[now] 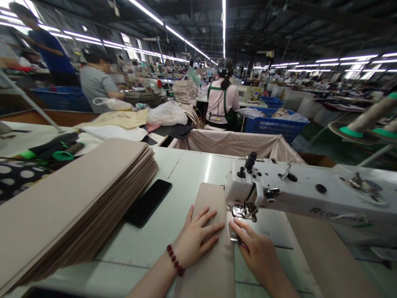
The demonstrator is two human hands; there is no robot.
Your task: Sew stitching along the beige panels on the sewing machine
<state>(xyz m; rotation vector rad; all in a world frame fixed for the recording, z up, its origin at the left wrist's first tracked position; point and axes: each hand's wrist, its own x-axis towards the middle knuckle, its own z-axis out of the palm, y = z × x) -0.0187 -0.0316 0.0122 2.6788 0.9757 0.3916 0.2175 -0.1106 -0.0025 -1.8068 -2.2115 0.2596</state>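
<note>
- Beige cloth [217,267] lies on the pale table [182,174], its right edge beside the foot [238,212] of the sewing machine [297,190].
- Left hand [197,236] lies flat on it, fingers spread apart; right hand [260,252] bends beside that edge, whether gripping anything cannot be told.
- Open table runs between cloth and phone [149,203].
- Machine lettering starts with "R"; the rest is blurred.
</note>
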